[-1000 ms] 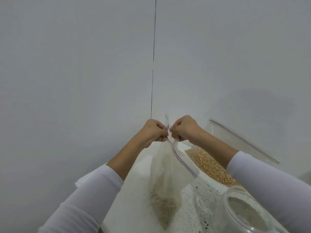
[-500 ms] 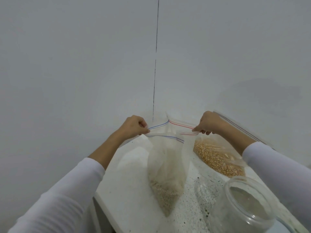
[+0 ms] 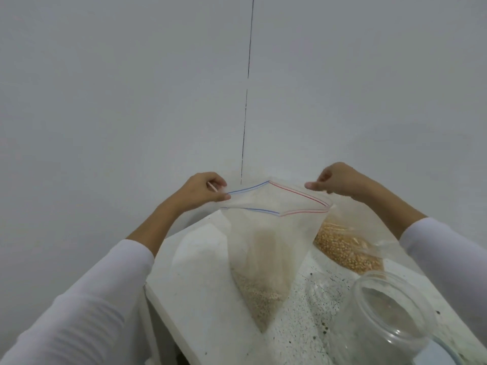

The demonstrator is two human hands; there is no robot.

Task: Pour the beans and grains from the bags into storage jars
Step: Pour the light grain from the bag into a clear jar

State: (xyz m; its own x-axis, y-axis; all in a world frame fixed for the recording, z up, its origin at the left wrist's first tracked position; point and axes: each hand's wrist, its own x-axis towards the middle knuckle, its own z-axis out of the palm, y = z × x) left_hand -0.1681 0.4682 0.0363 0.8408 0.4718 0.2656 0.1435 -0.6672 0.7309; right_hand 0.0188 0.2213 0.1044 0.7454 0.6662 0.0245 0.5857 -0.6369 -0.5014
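Clear bag (image 3: 274, 233) with blue-and-red zip lines; black-speckled white counter (image 3: 311, 306).

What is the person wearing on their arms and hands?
Both arms wear long white sleeves, pushed up so the forearms are bare. The left sleeve shows faint ribbed folds; the right sleeve looks smooth. The left hand and right hand are bare: no gloves, rings or watch visible.

**Pale walls and a speckled worktop**

A plain, pale grey-white wall (image 3: 131, 101) fills most of the view. A thin dark vertical seam (image 3: 246, 114) runs down it, broken by a short gap partway along. The light is soft and even, with a faint shadow on the wall at the right. Below, a white worktop (image 3: 189, 272) stands against the wall; its left part is smooth, and its right part is speckled with dark flecks (image 3: 311, 306).
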